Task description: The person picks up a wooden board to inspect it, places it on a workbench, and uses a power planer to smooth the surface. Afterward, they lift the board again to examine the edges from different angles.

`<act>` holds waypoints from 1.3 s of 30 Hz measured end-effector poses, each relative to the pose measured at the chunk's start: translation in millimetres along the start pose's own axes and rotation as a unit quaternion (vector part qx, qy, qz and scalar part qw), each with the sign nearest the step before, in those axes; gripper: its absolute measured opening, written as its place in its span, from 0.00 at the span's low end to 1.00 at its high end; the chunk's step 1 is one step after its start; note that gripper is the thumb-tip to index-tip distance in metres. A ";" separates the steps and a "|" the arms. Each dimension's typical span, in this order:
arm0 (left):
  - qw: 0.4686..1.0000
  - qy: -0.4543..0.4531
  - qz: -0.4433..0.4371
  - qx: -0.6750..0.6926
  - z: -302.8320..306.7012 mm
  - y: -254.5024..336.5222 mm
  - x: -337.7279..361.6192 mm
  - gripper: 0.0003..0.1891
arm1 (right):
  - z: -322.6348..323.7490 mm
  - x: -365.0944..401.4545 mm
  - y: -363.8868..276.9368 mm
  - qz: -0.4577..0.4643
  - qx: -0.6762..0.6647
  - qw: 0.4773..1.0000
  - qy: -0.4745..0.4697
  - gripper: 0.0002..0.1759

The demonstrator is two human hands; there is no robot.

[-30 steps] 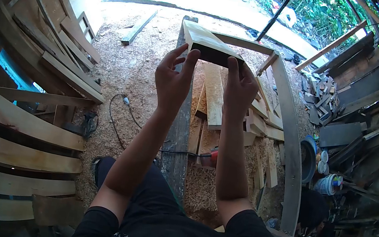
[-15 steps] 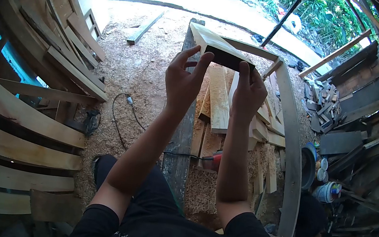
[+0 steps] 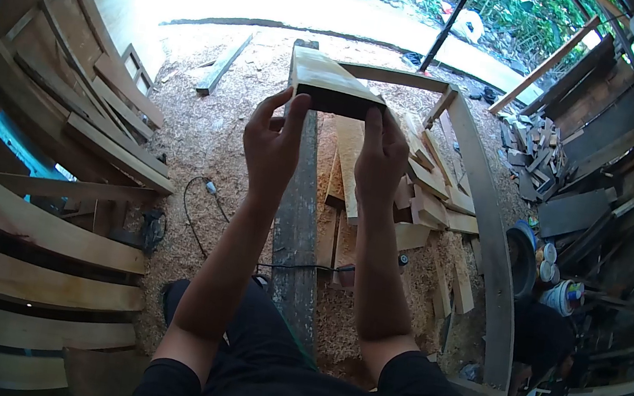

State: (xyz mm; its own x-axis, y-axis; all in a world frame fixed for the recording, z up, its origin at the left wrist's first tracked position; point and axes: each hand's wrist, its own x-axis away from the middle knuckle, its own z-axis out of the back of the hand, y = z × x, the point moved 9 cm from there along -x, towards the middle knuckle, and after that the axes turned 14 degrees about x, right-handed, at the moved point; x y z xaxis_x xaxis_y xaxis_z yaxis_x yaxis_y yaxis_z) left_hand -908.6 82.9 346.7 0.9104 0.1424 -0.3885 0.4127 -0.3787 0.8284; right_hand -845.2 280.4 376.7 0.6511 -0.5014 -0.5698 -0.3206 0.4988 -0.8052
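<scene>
A wooden board is held up in front of me, its pale face up and its near end dark in shadow. My left hand grips the near left corner, thumb against the dark end. At the near right corner, my right hand is closed on the same board. Beneath it runs a long weathered plank. Several cut wood pieces lie in a pile beyond my right forearm. A black cord crosses the plank and passes behind that forearm.
A wooden frame stands to the right, near a paint bucket and a heap of scraps. Curved boards are stacked at left. Sawdust covers the ground, where a cord plug and a loose timber lie.
Both hands have moved left in view with the board, and its near end now looks more level. The view has shifted slightly. Both grips stay on the board.
</scene>
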 end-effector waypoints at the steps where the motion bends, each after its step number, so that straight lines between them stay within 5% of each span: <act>1: 1.000 0.007 -0.004 0.012 1.6 0.1 -0.6 0.27 | -3.6 1.3 12.9 -0.020 -0.062 0.997 -0.034 0.21; 8: 0.999 0.001 -0.004 0.037 17.6 3.4 -14.8 0.23 | -16.1 1.4 20.1 -0.041 -0.209 0.977 -0.025 0.18; 15: 0.998 0.013 0.056 0.025 39.0 1.2 -16.6 0.23 | -27.1 7.2 9.4 -0.037 -0.134 0.989 -0.049 0.22; 39: 0.998 0.024 0.042 0.036 69.0 -11.8 -1.6 0.23 | -45.5 20.9 7.5 -0.053 -0.131 0.984 -0.106 0.23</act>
State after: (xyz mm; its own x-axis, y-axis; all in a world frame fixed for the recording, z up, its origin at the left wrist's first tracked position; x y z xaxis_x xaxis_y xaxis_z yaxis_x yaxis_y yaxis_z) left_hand -917.0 24.0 309.8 0.9424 0.1501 -0.2988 0.3342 -0.4549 0.8255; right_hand -865.2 241.5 351.3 0.8101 -0.3692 -0.4554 -0.3910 0.2384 -0.8890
